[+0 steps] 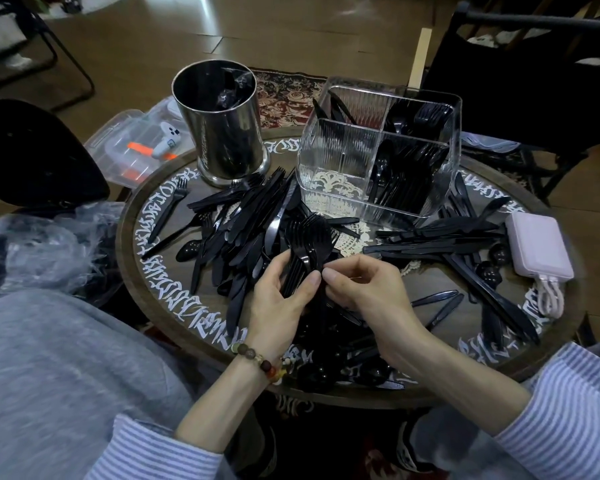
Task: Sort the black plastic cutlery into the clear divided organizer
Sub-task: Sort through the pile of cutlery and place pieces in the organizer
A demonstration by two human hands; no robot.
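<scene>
Brown wood-look floor fills the top of the frame, with a dark folding chair at upper right and a patterned rug peeking out behind the table. The round wooden table takes up the middle, white lettering running round its rim. Loose black cutlery is heaped all over it: knives, forks, a few spoons. The clear divided organizer sits at upper centre-right on the table, with forks and knives already standing in its back and right compartments; the front-left one shows only the table's pattern through it. A shiny metal canister stands just left of it. A pale power bank with its cable lies at the right edge.

Left hand is curled around a bundle of forks, tines up, in the middle of the frame. Right hand pinches the same bundle's handles with thumb and forefinger. The handles' lower ends disappear behind the hands, so I can't count the forks. Stuff inside the canister is too dark to make out.
</scene>
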